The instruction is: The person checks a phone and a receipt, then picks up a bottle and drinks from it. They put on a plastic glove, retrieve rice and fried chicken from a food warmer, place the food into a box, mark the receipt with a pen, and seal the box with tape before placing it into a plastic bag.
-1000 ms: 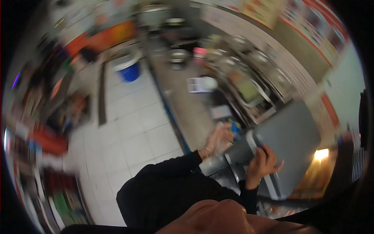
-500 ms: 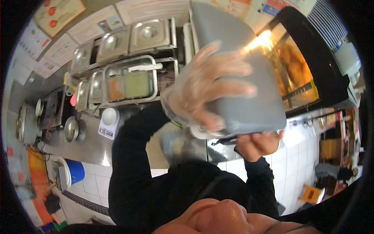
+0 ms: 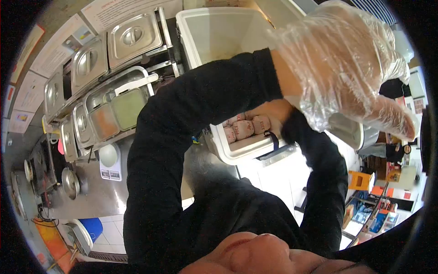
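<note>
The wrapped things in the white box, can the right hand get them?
Probably yes. The white box is open, and the right hand is close by the wrapped things, with no lid between. The left sleeve partly hides that hand, so I can't tell about touching.

We see plain black on both sleeves (image 3: pixel 200 91) and a clear, colourless shine on the glove (image 3: pixel 337 55); the box (image 3: pixel 228 157) is white, and the wrapped packets (image 3: pixel 243 129) in it are pale pinkish white, patterned with red print; we find silver on the lidded pans (image 3: pixel 134 36), pale green in one tub (image 3: pixel 127 108) and orange-pink in its neighbour (image 3: pixel 104 122); our table (image 3: pixel 100 194) is silvery grey, the bucket (image 3: pixel 92 228) bright blue, the floor tiles (image 3: pixel 112 230) white with grey lines, the stool (image 3: pixel 358 180) orange-yellow.
</note>
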### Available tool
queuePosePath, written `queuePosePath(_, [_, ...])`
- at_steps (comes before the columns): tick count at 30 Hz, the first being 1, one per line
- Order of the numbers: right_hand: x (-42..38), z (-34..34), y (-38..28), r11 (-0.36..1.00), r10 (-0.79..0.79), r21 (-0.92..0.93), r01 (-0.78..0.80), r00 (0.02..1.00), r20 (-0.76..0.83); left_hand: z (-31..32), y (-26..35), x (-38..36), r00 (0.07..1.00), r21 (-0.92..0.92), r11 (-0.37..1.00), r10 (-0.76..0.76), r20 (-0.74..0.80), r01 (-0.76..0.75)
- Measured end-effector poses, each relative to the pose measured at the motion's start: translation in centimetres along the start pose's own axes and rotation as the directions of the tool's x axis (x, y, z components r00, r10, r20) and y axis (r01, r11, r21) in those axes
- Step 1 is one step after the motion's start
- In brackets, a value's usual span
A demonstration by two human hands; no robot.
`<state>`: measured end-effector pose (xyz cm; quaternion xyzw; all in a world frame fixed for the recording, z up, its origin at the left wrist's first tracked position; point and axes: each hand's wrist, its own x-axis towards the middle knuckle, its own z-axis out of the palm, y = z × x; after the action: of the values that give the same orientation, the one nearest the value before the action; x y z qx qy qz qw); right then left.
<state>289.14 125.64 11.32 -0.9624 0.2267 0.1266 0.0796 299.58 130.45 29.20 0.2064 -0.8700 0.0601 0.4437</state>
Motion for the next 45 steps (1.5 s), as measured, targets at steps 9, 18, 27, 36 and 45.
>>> queuePosePath(9, [7.0, 10.2, 2.8, 0.985, -0.021, -0.102, 0.141, 0.679, 0.734, -1.0, 1.1, 1.6, 0.989, 0.013, 0.990, -0.141, -0.043, 0.142])
queuePosePath(18, [0.7, -2.0, -2.2, 0.968, 0.053, 0.245, -0.060, 0.998, 0.035, -1.9, 3.0, 1.5, 0.994, -0.177, 0.983, 0.027, -0.107, -0.046])
queuePosePath(27, [-22.1, -0.1, -6.2, 0.615, -0.185, 0.603, 0.508, 0.836, -0.517, 1.3, 3.0, -5.7, 0.932, 0.121, 0.983, -0.088, -0.353, 0.139])
queuePosePath(36, [-38.6, 15.2, 1.9, -0.526, 0.493, 0.688, 0.500, 0.838, -0.232, 5.2, 11.4, -9.1, 0.828, 0.778, 0.362, -0.444, -0.341, 0.514])
queuePosePath(45, [-53.7, 26.4, 6.9, -0.367, 0.897, 0.662, 0.654, 0.438, 0.064, 25.8, 17.1, -8.9, 0.804, 0.600, 0.645, -0.040, -0.593, 0.474])
